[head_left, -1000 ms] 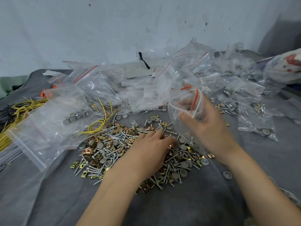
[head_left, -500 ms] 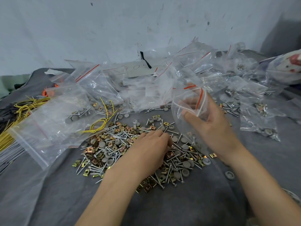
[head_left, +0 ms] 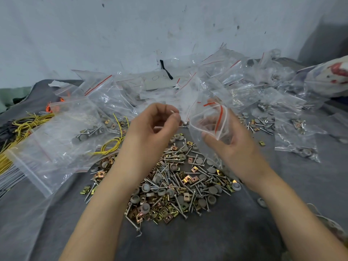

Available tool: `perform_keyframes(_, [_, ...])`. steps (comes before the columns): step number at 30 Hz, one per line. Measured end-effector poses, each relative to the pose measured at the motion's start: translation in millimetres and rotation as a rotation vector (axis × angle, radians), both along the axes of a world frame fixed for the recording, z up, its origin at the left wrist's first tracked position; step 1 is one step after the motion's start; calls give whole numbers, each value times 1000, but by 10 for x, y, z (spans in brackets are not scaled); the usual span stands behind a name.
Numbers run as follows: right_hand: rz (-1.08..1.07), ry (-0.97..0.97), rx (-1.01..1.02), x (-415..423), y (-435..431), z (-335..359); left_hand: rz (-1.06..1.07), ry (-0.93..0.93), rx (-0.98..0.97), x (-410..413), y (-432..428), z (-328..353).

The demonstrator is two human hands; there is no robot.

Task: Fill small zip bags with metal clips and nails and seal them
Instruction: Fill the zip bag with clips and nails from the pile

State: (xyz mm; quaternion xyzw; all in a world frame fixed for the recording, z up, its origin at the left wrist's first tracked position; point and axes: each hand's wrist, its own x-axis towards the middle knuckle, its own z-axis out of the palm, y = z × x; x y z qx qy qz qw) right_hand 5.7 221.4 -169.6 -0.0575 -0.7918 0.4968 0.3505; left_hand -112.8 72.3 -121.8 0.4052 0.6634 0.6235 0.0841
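Observation:
A heap of nails, brass clips and grey caps [head_left: 175,183] lies on the grey cloth [head_left: 216,236] in front of me. My right hand [head_left: 227,140] holds a small clear zip bag [head_left: 211,119] with a red strip, its mouth held wide and facing left. My left hand [head_left: 152,127] is raised above the heap, fingers curled, pinching a few nails [head_left: 176,114] right beside the bag's mouth. What else sits in that palm is hidden.
Filled and empty zip bags [head_left: 278,102] pile up along the back and right. A large clear bag [head_left: 54,140] lies at left, over yellow wires [head_left: 111,146]. More yellow wire [head_left: 17,129] sits at the far left edge. A white wall stands behind.
My left hand lifted off the heap with nails in its fingers and rose to the bag's mouth. My right hand kept holding the bag, shifting it slightly.

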Motion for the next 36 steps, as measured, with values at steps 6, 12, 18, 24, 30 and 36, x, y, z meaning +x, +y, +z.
perform_keyframes(6, [6,8,11,-44,-43,-22,-53,62,19,130,94,59])
perform_keyframes(12, [15,-3,-3,-35,-25,-22,-65,146,-6,182,161,61])
perform_keyframes(18, [-29,-11,29,-21,-15,-17,117,62,66,56,134,18])
perform_keyframes(24, [-31,1,17,-11,-10,3,103,149,-287,-48,159,-249])
perform_keyframes(30, [-59,22,29,10,12,16,-83,375,-700,44,196,-487])
perform_keyframes(36, [-69,30,-2,33,49,13,-144,666,-799,139,240,-623])
